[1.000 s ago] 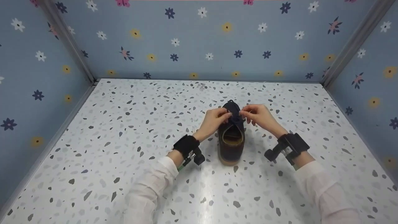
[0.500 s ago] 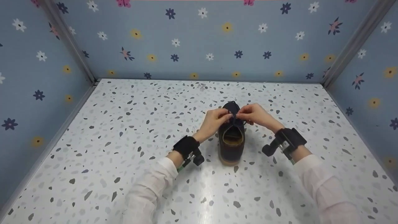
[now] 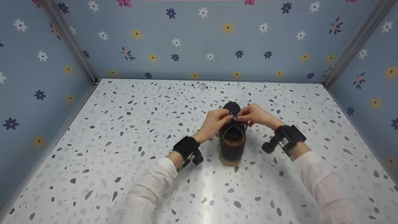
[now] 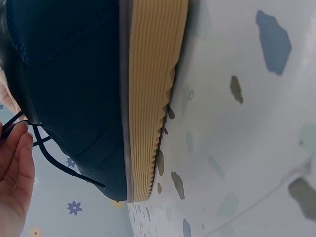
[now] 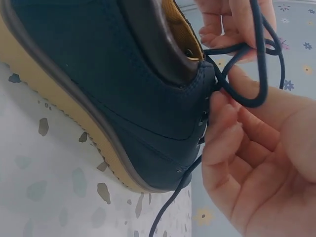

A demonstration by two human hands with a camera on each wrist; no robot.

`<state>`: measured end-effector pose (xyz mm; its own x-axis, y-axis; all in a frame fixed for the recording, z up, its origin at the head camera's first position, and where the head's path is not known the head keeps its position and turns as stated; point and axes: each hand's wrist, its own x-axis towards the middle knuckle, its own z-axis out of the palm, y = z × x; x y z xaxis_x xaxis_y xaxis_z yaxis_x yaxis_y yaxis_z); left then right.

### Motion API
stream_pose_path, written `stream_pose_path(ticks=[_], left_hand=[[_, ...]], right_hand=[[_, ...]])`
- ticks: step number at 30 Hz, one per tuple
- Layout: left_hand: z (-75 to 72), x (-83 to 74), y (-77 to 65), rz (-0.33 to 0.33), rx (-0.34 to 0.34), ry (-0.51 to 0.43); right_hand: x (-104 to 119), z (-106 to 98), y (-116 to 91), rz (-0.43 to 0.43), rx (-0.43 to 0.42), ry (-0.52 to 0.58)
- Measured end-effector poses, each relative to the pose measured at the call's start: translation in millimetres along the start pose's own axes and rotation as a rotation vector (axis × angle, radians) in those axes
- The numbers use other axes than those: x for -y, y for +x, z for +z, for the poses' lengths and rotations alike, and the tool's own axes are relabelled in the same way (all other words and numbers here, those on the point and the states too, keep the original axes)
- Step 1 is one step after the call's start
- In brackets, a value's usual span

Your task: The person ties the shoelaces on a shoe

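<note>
A dark navy shoe (image 3: 232, 154) with a tan ribbed sole (image 4: 153, 89) stands upright on the speckled surface, its toe pointing away from me. Over its lacing my left hand (image 3: 214, 121) comes in from the left and pinches the dark shoelace (image 4: 61, 167). From the other side my right hand (image 3: 256, 115) holds the lace between thumb and fingers, close against the eyelets. In the right wrist view a lace loop (image 5: 262, 64) stands up between the two hands, and a loose end hangs down past the toe. Inside the shoe shows a yellowish lining (image 5: 180, 27).
White surface (image 3: 140, 174) with grey chips extends around the shoe. Blue floral panels (image 3: 199, 40) enclose it at the back and both sides. Black straps with camera mounts sit on both wrists, the left strap (image 3: 186, 147) and the right strap (image 3: 292, 137).
The right hand has moved left, closer to the left hand over the lacing, and the lace between them has shifted. The left hand and the shoe stay nearly in place.
</note>
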<state>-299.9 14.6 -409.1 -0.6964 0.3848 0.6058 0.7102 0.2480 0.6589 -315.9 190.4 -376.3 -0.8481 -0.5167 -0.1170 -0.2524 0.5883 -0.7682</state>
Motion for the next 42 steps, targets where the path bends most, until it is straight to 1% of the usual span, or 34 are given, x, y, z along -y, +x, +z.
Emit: stream_pose_path(ticks=[6, 11, 15, 18, 21, 25, 30, 36, 42], left_hand=[[-2.0, -1.1, -1.3, 0.074, 0.044, 0.027], [-2.8, 0.5, -2.1, 0.131, 0.055, 0.06], [-2.7, 1.8, -3.1, 0.19, 0.054, 0.101], [-2.7, 2.5, -4.1, 0.232, 0.039, 0.135], [-2.7, 2.6, -4.7, 0.26, 0.022, 0.155], [-2.8, 2.1, -5.0, 0.276, 0.011, 0.168], [-2.8, 2.3, -5.2, 0.273, 0.009, 0.179], [-3.1, 2.6, -5.2, 0.253, 0.015, 0.175], [-3.8, 3.0, -5.4, 0.236, 0.021, 0.18]], right_hand=[[4.0, -1.3, 0.3, 0.001, 0.056, -0.038], [9.0, -2.3, 2.4, -0.004, 0.083, -0.091], [13.1, -3.5, 4.1, 0.014, 0.106, -0.098], [15.9, -3.9, 5.3, 0.029, 0.124, -0.098], [18.4, -4.2, 6.4, 0.039, 0.145, -0.106], [22.7, -5.3, 7.6, 0.043, 0.169, -0.133], [28.3, -5.3, 8.8, 0.067, 0.187, -0.177], [28.8, -4.5, 9.4, 0.065, 0.177, -0.224], [27.9, -3.6, 10.8, 0.075, 0.166, -0.226]])
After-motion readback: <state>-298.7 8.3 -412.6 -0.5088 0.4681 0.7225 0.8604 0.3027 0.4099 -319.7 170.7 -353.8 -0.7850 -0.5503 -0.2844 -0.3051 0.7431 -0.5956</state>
